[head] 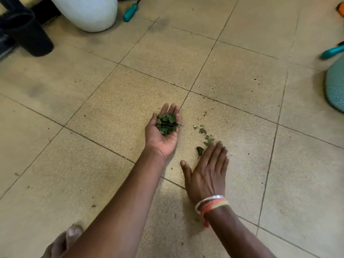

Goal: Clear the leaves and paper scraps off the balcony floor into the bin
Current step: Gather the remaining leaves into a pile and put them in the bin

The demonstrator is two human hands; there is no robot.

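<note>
1. Balcony floor (pixel 93 112): beige square tiles with dark joints. It carries everything listed here and the debris to be cleared.
2. White pot (pixel 87 12): rounded, far left, cut off by the top edge.
3. Black container (pixel 28 34): far left, beside the pot. It may be the bin (its mouth is out of view, so I cannot tell); if so, it is well apart from the leaves.
4. Teal woven object (pixel 336 84): right edge, only part in view.
5. Right hand (pixel 206 170): palm down, low over the floor at near centre. Its fingers (pixel 217 153) are straight and close together, with the thumb spread wide. The tips are blurred and reach the near end of the loose scraps. A flat hand suits sweeping them leftward.
6. Left hand (pixel 163 131): palm up, with its back resting on the tile just left of the scraps. Its fingers (pixel 170 109) are pressed together and slightly cupped, which keeps the load from spilling and, by my judgement, makes a scoop to receive the sweep.
7. Teal-handled tools: one far, beside the pot (pixel 130 12), and one at the right edge (pixel 331 52). Neither is in use.
8. Leaf heap (pixel 166 124): dark green torn pieces piled in the left palm.
9. Loose scraps (pixel 203 135): a thin trail of crumbs on the tile between the two hands.
10. Single dark leaf (pixel 200 150): just beside the right forefinger.

No paper scraps can be made out.
</note>
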